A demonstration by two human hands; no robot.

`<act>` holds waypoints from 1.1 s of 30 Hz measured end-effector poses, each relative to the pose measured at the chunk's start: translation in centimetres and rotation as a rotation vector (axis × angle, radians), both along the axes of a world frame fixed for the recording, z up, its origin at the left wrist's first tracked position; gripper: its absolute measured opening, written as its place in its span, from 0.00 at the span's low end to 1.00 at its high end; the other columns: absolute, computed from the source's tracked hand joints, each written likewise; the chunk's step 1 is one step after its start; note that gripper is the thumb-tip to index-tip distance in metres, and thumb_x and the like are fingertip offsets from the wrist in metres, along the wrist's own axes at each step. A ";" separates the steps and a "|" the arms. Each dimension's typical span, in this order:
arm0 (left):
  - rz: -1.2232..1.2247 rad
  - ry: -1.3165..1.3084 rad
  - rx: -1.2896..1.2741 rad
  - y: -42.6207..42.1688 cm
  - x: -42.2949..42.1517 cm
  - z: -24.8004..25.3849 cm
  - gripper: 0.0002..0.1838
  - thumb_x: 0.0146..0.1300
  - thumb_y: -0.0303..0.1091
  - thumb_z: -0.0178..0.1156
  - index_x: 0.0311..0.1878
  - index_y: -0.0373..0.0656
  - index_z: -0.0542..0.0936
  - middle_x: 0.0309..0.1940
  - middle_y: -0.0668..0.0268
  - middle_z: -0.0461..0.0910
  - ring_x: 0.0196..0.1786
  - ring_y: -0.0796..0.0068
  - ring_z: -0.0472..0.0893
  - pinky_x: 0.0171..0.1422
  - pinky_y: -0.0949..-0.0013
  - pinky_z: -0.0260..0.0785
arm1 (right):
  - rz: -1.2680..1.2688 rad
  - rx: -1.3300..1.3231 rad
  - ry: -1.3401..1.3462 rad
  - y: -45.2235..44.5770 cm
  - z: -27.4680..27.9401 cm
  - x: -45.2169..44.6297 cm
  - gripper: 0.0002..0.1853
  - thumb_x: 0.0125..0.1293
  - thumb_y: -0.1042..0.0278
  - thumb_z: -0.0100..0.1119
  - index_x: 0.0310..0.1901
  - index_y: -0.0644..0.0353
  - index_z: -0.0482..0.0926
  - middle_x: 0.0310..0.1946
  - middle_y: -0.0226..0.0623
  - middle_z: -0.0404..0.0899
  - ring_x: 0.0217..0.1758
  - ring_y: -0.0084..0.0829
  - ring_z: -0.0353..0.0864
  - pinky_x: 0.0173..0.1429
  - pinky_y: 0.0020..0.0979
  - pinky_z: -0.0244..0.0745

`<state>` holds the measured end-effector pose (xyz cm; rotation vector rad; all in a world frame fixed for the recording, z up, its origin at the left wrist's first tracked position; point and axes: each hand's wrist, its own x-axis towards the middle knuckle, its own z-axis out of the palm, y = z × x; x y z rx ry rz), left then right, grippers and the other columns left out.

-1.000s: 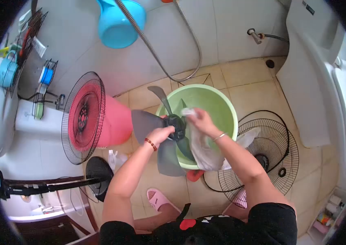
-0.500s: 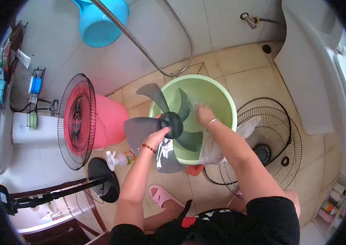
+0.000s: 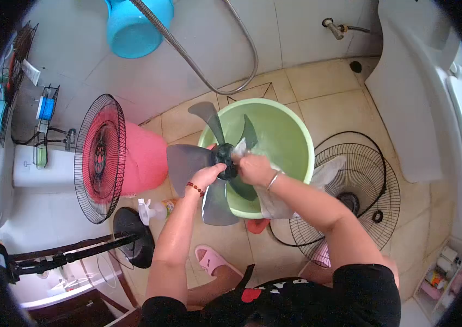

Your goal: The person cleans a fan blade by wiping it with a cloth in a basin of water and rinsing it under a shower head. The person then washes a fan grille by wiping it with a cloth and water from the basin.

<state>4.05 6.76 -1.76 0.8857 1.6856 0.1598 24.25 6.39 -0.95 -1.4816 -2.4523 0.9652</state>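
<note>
My left hand (image 3: 207,176) is closed on the hub of a dark translucent fan blade (image 3: 190,161), which is held tilted over the left side of a green basin (image 3: 304,136). Close to the hub, my right hand (image 3: 254,169) is closed round a small whitish cloth (image 3: 240,147), a corner of which sticks out above the fingers. Water lies in the basin. A pale wet cloth (image 3: 275,204) hangs over the basin's near right rim, partly hidden by my right forearm.
A black fan grille (image 3: 372,218) with a black ring lies right of the basin. Another grille (image 3: 100,158) leans on a pink bucket (image 3: 146,158) at left. A spray bottle (image 3: 157,211) and a black stand base (image 3: 133,234) are nearer. A shower hose (image 3: 187,57) hangs above.
My right hand has come back from inside the basin to the blade's hub with the small cloth. The blade has tilted and moved slightly; my left hand still holds it.
</note>
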 end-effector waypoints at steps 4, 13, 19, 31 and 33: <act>-0.063 0.085 0.081 -1.0 2.7 5.8 0.26 0.57 0.48 0.59 0.46 0.30 0.79 0.43 0.62 0.80 0.44 0.77 0.76 0.50 0.72 0.67 | 0.097 0.083 0.480 2.2 -5.0 0.8 0.14 0.49 0.66 0.57 0.37 0.63 0.80 0.28 0.45 0.80 0.35 0.39 0.82 0.34 0.39 0.77; -0.192 0.135 0.020 0.0 1.3 3.9 0.26 0.58 0.46 0.57 0.51 0.31 0.76 0.43 0.64 0.79 0.44 0.75 0.75 0.51 0.72 0.66 | -0.127 -0.074 0.437 1.4 -4.8 -0.2 0.14 0.47 0.66 0.58 0.37 0.61 0.81 0.34 0.44 0.82 0.35 0.39 0.82 0.41 0.35 0.76; -0.322 -0.047 0.109 2.2 -0.8 3.6 0.19 0.60 0.39 0.54 0.52 0.38 0.74 0.48 0.68 0.76 0.47 0.75 0.74 0.52 0.72 0.66 | -0.167 -0.466 0.187 7.3 -2.2 8.4 0.19 0.50 0.57 0.60 0.35 0.67 0.80 0.35 0.48 0.81 0.36 0.39 0.81 0.41 0.38 0.73; -0.280 0.106 0.019 1.3 -1.4 3.5 0.24 0.61 0.43 0.54 0.56 0.37 0.73 0.47 0.61 0.77 0.50 0.72 0.75 0.57 0.72 0.64 | -0.474 0.056 -0.188 3.5 -12.1 4.1 0.12 0.52 0.63 0.59 0.32 0.62 0.83 0.32 0.52 0.81 0.39 0.41 0.83 0.39 0.38 0.78; -0.134 -0.193 0.217 0.6 -1.8 2.1 0.25 0.58 0.38 0.58 0.58 0.38 0.71 0.48 0.62 0.77 0.51 0.73 0.74 0.57 0.71 0.65 | -0.544 -0.154 0.105 2.3 -9.3 3.5 0.12 0.52 0.63 0.59 0.32 0.64 0.82 0.25 0.51 0.79 0.34 0.41 0.82 0.38 0.38 0.76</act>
